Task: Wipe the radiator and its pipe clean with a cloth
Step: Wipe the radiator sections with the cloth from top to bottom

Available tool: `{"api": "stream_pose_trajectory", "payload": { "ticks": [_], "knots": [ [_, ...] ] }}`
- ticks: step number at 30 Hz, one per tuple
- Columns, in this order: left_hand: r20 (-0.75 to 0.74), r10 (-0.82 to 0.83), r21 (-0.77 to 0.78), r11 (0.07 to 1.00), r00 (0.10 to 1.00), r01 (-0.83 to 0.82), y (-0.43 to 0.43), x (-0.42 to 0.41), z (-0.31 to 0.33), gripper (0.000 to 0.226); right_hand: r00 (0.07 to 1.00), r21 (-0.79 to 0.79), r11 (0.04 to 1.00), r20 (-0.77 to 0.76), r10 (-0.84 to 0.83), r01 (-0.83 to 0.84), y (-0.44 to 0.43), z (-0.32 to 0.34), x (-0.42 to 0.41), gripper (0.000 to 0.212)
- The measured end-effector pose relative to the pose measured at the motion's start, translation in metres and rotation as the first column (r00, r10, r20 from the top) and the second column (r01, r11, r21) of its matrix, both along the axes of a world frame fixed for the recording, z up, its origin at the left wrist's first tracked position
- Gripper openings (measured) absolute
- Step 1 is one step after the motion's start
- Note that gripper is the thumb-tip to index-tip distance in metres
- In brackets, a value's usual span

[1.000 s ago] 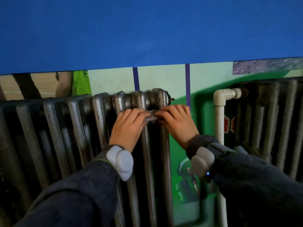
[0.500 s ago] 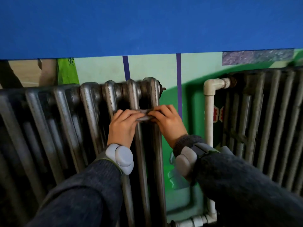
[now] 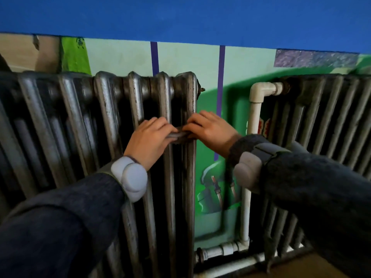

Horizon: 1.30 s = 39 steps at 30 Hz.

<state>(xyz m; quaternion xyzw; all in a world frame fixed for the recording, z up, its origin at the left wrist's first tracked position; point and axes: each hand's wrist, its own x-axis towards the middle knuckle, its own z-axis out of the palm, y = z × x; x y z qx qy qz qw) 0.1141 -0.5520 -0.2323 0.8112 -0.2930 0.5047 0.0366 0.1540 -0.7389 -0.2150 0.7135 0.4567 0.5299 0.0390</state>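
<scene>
Crosswise at the centre of view: a thin grey cloth (image 3: pixel 179 135) twisted into a cord, long axis from 9 to 3 o'clock, pulled taut against the rightmost ribs of the dark grey cast-iron column radiator (image 3: pixel 108 117). Ribs upright, long axis 12 to 6 o'clock, filling the view from 9 o'clock to the centre. Left hand (image 3: pixel 147 141) at 9 o'clock of the cloth, fingers curled round its left end, back of the hand toward the camera. Right hand (image 3: pixel 210 133) at 3 o'clock of it, fingers curled over the other end, thumb hidden. Fingertips of both nearly meeting across the rib. White plastic pipe (image 3: pixel 254 117) at 3 o'clock of the right hand, apart from it, standing upright, elbow at its top turned toward a second grey ribbed radiator (image 3: pixel 325 117). Pale grey wrist bands (image 3: pixel 130 177) over dark knitted sleeves (image 3: pixel 70 227), at 7 and 4 o'clock.
</scene>
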Motion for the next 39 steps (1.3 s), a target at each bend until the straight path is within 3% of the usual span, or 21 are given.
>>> {"api": "stream_pose_trajectory", "payload": {
  "ticks": [5, 8, 11, 17, 23, 28, 32, 39],
  "knots": [
    [0.061, -0.035, -0.384, 0.922, 0.998, 0.056, -0.014, 0.006, 0.036, 0.019, 0.997, 0.302, 0.951, -0.023, 0.08, -0.069, 0.013, 0.036, 0.0, 0.028],
    [0.059, -0.115, -0.504, 0.854, 0.992, 0.129, -0.02, 0.008, 0.034, 0.016, 0.986, 0.451, 0.886, -0.069, 0.155, -0.107, 0.021, 0.03, 0.0, 0.029],
    [0.014, -0.137, -0.484, 0.866, 0.99, 0.127, -0.016, 0.005, 0.015, 0.016, 0.981, 0.485, 0.87, -0.106, 0.16, -0.09, 0.023, 0.001, 0.0, 0.027],
    [-0.118, -0.153, -0.26, 0.958, 0.981, 0.118, -0.006, -0.007, -0.029, 0.033, 0.966, 0.392, 0.916, -0.19, 0.175, -0.089, 0.015, -0.056, -0.001, 0.03],
    [-0.133, -0.102, -0.161, 0.984, 0.986, 0.08, -0.005, -0.009, -0.052, 0.032, 0.953, 0.187, 0.981, -0.282, 0.108, -0.056, 0.006, -0.061, -0.01, 0.033],
    [0.048, -0.043, -0.353, 0.934, 0.998, 0.057, -0.013, -0.01, -0.013, 0.021, 0.917, 0.456, 0.888, -0.328, 0.225, -0.054, 0.02, -0.014, -0.022, 0.019],
    [0.0, -0.041, -0.551, 0.834, 0.999, 0.035, -0.026, -0.005, 0.012, 0.019, 0.91, 0.611, 0.791, -0.332, 0.249, 0.007, 0.033, 0.01, -0.016, 0.024],
    [-0.008, -0.094, -0.531, 0.844, 0.996, 0.075, -0.022, 0.002, -0.029, 0.017, 0.895, 0.673, 0.738, -0.298, 0.333, -0.05, 0.026, -0.035, -0.007, 0.02]
  ]
}}
